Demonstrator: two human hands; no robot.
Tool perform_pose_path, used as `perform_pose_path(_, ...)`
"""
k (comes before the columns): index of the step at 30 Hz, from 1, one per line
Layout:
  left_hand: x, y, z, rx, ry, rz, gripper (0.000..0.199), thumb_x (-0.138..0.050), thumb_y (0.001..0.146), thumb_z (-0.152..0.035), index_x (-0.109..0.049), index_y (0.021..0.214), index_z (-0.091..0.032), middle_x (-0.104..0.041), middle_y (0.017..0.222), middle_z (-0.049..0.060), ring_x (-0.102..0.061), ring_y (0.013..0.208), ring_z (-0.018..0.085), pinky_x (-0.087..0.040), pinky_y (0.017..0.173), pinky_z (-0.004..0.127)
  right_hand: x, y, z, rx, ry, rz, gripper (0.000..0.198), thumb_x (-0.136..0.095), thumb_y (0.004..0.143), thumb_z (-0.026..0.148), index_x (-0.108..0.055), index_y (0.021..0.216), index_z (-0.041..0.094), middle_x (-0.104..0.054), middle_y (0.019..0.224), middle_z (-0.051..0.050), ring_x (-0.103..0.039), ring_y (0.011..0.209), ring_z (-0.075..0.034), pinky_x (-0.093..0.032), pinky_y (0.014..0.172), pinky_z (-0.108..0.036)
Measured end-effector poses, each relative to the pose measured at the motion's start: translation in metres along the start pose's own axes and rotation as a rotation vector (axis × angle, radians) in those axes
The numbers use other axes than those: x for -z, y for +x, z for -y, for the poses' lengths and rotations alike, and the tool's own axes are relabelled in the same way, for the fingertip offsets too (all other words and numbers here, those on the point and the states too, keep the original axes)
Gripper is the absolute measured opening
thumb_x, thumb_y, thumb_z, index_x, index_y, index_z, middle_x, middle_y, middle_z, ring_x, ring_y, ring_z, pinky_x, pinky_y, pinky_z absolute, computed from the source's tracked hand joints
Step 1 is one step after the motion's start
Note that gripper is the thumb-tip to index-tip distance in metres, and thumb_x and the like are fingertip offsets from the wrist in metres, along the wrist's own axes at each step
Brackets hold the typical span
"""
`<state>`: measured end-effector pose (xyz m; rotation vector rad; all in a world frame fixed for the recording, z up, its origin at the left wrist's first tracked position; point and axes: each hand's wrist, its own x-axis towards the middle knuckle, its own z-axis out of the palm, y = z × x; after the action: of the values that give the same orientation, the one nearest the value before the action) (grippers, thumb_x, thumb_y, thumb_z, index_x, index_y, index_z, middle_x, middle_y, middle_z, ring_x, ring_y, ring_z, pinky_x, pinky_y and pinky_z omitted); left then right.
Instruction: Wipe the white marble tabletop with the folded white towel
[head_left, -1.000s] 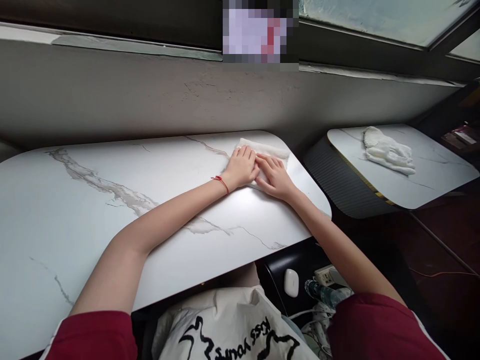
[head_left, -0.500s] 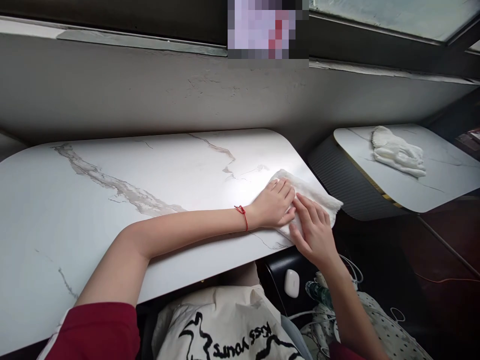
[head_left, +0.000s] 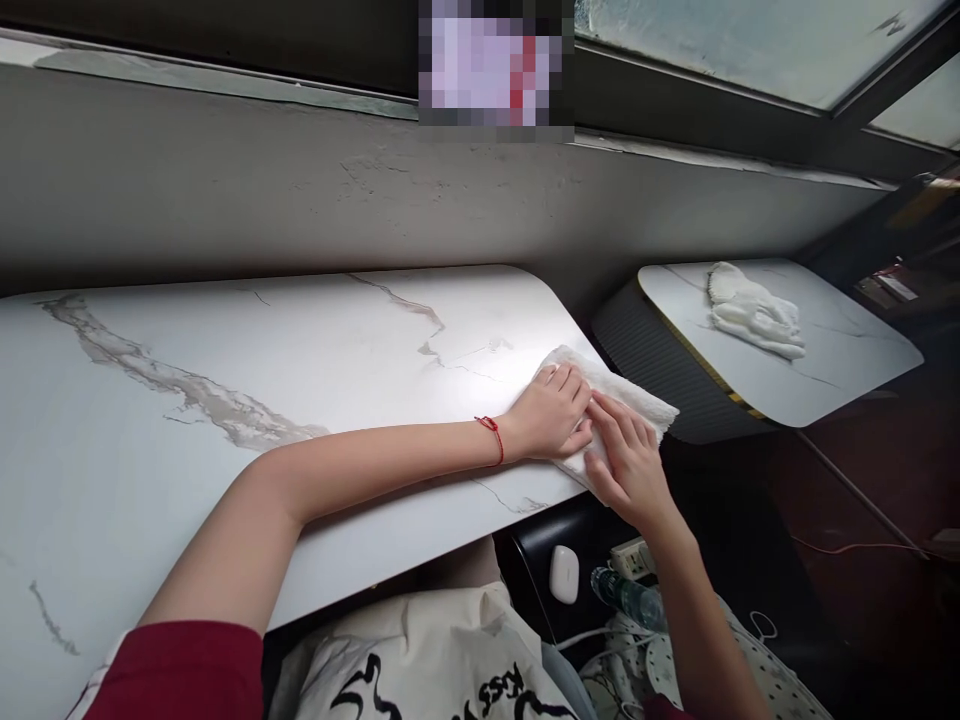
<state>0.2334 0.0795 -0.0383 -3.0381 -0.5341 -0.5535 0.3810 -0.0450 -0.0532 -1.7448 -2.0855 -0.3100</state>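
A white towel-like cloth [head_left: 634, 395] lies at the right end of the white marble-patterned table [head_left: 360, 360], its right corner reaching past the edge. My left hand [head_left: 553, 408], with a red string bracelet at the wrist, presses down on it, fingers bent and close together over the fabric. Beside it, my right hand [head_left: 628, 460] rests on the same cloth with fingers stretched out and thumb apart. The fingertips of my right hand are close to my left hand. Both palms hide part of the cloth.
A second table [head_left: 840, 370] on the right bears a crumpled white cloth [head_left: 754, 312]. Below the near edge are a white earbud case [head_left: 564, 574], a plastic bottle [head_left: 630, 598], a power strip [head_left: 631, 558] and cables. A grey wall [head_left: 285, 190] runs behind.
The view has turned slightly to the right, so both tables appear farther left. My hands and the cloth have shifted a little toward the table's right end.
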Motion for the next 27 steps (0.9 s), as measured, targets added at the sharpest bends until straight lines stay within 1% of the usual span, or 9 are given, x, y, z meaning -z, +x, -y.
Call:
perform_pose_path(5,-0.010,0.019,0.007,0.024,-0.003,-0.025,0.055,-0.043,0.100,-0.037,-0.056,0.136,0.002,-0.059,0.144,0.025,-0.051,0.138,0.036,-0.036,0.115,0.045,-0.003,0.014,-0.026,0.007,0.054,0.023,0.057,-0.039,0.099,0.036,-0.038,0.155,0.027,-0.050,0.153,-0.014,-0.049,0.141,-0.035,-0.039,0.110,-0.050)
perform_pose_path(9,-0.016,0.031,0.023,0.057,-0.013,-0.049,0.054,-0.044,0.100,-0.035,-0.057,0.135,0.003,-0.060,0.141,0.025,-0.051,0.138,0.036,-0.036,0.115,0.045,-0.010,0.036,-0.043,0.022,0.060,0.066,0.057,-0.039,0.098,0.035,-0.039,0.154,0.025,-0.048,0.155,-0.015,-0.047,0.141,-0.035,-0.039,0.110,-0.053)
perform_pose_path(13,-0.019,0.036,0.049,0.094,-0.014,-0.077,0.050,-0.044,0.100,-0.033,-0.058,0.134,0.000,-0.060,0.142,0.025,-0.052,0.137,0.035,-0.036,0.115,0.047,-0.025,0.067,-0.053,0.073,0.035,0.109,0.060,-0.038,0.097,0.035,-0.036,0.155,0.021,-0.046,0.157,-0.016,-0.045,0.142,-0.035,-0.037,0.112,-0.054)
perform_pose_path(16,-0.018,0.037,0.071,0.164,-0.008,-0.081,0.048,-0.044,0.100,-0.032,-0.059,0.133,-0.001,-0.059,0.143,0.024,-0.053,0.136,0.034,-0.037,0.115,0.045,-0.038,0.094,-0.057,0.100,0.027,0.146,0.062,-0.036,0.096,0.036,-0.035,0.155,0.020,-0.044,0.159,-0.015,-0.042,0.144,-0.035,-0.036,0.114,-0.055)
perform_pose_path(19,-0.016,0.038,0.092,0.231,-0.003,-0.092,0.046,-0.044,0.099,-0.031,-0.059,0.132,-0.003,-0.059,0.143,0.024,-0.054,0.135,0.033,-0.039,0.113,0.045,-0.051,0.123,-0.060,0.109,0.037,0.192,0.063,-0.037,0.093,0.036,-0.036,0.154,0.018,-0.044,0.159,-0.017,-0.042,0.144,-0.036,-0.035,0.114,-0.057)
perform_pose_path(24,-0.010,0.041,0.128,0.330,-0.008,-0.062,0.048,-0.043,0.099,-0.029,-0.056,0.136,-0.002,-0.054,0.148,0.024,-0.048,0.141,0.032,-0.034,0.118,0.045,-0.071,0.172,-0.061,0.123,0.078,0.238,0.066,-0.039,0.089,0.036,-0.039,0.152,0.016,-0.043,0.160,-0.018,-0.040,0.145,-0.038,-0.032,0.116,-0.059)
perform_pose_path(27,-0.008,0.042,0.149,0.385,-0.009,-0.061,0.047,-0.042,0.099,-0.028,-0.056,0.136,-0.002,-0.057,0.144,0.023,-0.049,0.138,0.032,-0.034,0.117,0.044,-0.084,0.202,-0.061,0.156,0.118,0.237,0.066,-0.039,0.088,0.035,-0.039,0.151,0.018,-0.043,0.160,-0.017,-0.039,0.146,-0.037,-0.031,0.117,-0.059)
